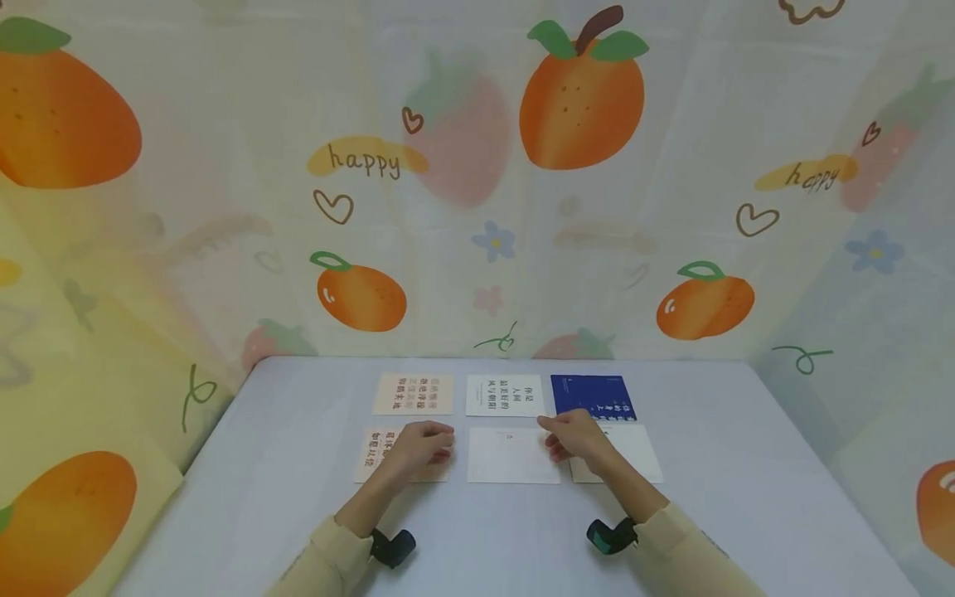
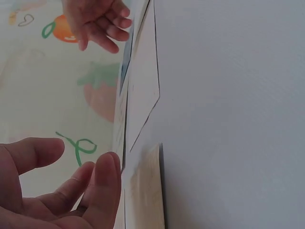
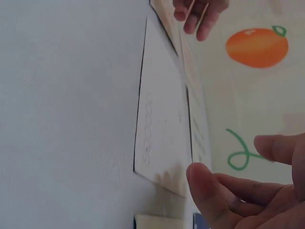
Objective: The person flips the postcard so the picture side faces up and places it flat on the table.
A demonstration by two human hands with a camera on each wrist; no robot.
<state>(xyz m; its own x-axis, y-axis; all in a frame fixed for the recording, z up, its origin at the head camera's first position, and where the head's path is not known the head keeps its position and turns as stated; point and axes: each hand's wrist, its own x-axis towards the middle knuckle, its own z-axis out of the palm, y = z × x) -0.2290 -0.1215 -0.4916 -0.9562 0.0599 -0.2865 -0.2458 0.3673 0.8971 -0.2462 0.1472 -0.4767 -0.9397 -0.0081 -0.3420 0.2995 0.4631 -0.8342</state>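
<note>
Six postcard-like cards lie in two rows, so several in all. My left hand (image 1: pixel 422 445), fingers loosely bent and holding nothing, hovers over the front cream card (image 1: pixel 373 456), covering part of its print. In the left wrist view a gap shows between thumb and fingers. My right hand (image 1: pixel 578 437), also holding nothing, is above the inner edge of the front right white card (image 1: pixel 634 456). Beside it lies the front middle white card (image 1: pixel 511 460) with faint markings. Behind are a cream printed card (image 1: pixel 413 394), a white printed card (image 1: pixel 505 395) and a dark blue card (image 1: pixel 592 395).
The cards rest on a white table (image 1: pixel 492 539) whose far edge meets a fruit-patterned cloth backdrop (image 1: pixel 462 249). Similar cloth hangs along both sides. A small black camera (image 1: pixel 393 548) is strapped at the left wrist, another camera (image 1: pixel 611 536) at the right.
</note>
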